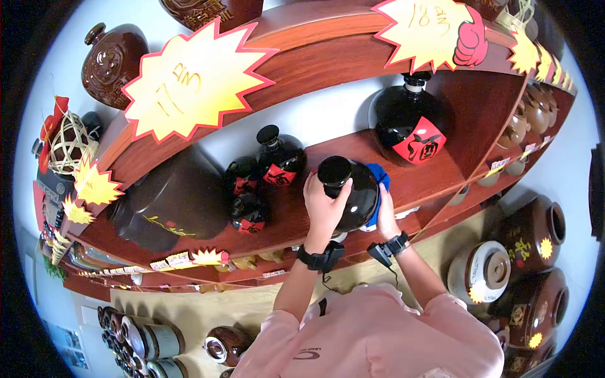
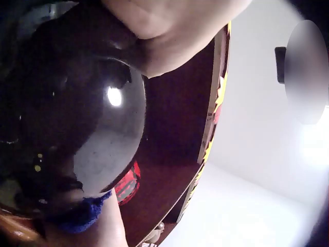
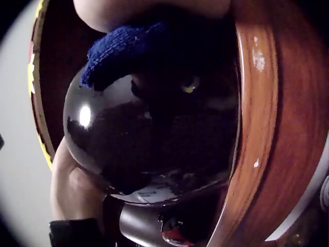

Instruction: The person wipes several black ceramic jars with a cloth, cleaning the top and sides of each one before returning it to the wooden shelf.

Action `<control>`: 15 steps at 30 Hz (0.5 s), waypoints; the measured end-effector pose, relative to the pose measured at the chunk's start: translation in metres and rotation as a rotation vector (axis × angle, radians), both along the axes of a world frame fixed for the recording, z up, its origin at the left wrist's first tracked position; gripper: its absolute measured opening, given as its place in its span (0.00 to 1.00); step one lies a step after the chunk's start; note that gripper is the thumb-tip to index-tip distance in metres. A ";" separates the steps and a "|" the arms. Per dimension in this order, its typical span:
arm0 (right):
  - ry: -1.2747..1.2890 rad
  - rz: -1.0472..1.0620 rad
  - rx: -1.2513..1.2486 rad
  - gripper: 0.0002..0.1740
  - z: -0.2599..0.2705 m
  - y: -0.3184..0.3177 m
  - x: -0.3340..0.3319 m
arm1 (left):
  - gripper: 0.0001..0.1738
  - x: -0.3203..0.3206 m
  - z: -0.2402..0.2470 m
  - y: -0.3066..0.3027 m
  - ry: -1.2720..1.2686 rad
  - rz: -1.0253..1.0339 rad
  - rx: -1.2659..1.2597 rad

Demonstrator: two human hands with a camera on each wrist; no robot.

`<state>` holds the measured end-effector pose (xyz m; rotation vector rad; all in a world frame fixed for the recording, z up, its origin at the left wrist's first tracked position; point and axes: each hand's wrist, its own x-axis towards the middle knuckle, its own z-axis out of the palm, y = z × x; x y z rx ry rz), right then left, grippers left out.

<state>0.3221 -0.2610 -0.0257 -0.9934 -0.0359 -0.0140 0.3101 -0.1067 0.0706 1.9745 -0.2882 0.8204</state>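
Wooden shelf (image 1: 346,148): reddish brown, spanning the head view. Its front edge runs close beside the work.

Large dark jar (image 1: 176,195): on the shelf at left, bearing yellow writing.

Large black bottle (image 1: 394,120): upright at right, red label forward.

Yellow price sign (image 1: 195,82): mounted along the upper board, overlapping the edge of a brown jar (image 1: 113,66).

Round black bottle (image 1: 362,200): held at the shelf front, between the large bottle and the smaller ones. The head view shows its cap; the wrist views show chiefly its glossy belly. Whether its base touches the shelf cannot be determined.

Hands: the left hand (image 1: 322,206) grips the round bottle near the neck, thumb below the cap. The right hand (image 1: 386,215) holds a blue cloth against the opposite side; the cloth hides part of that hand.

Small black bottles (image 1: 282,155): three, red-labelled, standing near the left hand.

Blue cloth (image 3: 121,51): its ribbed texture is clearest from the right wrist.

Pale marks (image 3: 258,60): on the shelf edge, discernible only in the right wrist view.
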 end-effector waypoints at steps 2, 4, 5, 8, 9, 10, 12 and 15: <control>-0.047 -0.059 -0.047 0.29 0.002 0.000 -0.006 | 0.26 -0.010 0.007 0.001 0.097 -0.051 -0.121; -0.104 -0.074 -0.040 0.28 0.003 0.001 -0.009 | 0.29 -0.011 -0.008 0.006 0.135 0.033 -0.155; -0.137 -0.105 -0.115 0.28 0.006 0.001 -0.011 | 0.31 -0.010 -0.017 0.009 0.155 0.075 -0.171; -0.289 -0.167 -0.233 0.25 0.038 0.006 -0.017 | 0.34 -0.017 -0.017 0.008 0.037 0.043 -0.141; -0.371 -0.214 -0.383 0.25 0.046 0.007 -0.019 | 0.34 -0.020 -0.012 0.007 -0.022 0.026 -0.080; -0.452 -0.261 -0.535 0.25 0.053 0.006 -0.022 | 0.35 -0.024 -0.007 0.006 -0.063 0.022 -0.018; -0.551 -0.309 -0.687 0.24 0.060 0.007 -0.024 | 0.34 -0.027 -0.001 0.008 -0.108 0.019 0.040; -0.656 -0.340 -0.880 0.23 0.057 0.006 -0.027 | 0.31 -0.028 -0.001 0.012 -0.179 -0.036 0.019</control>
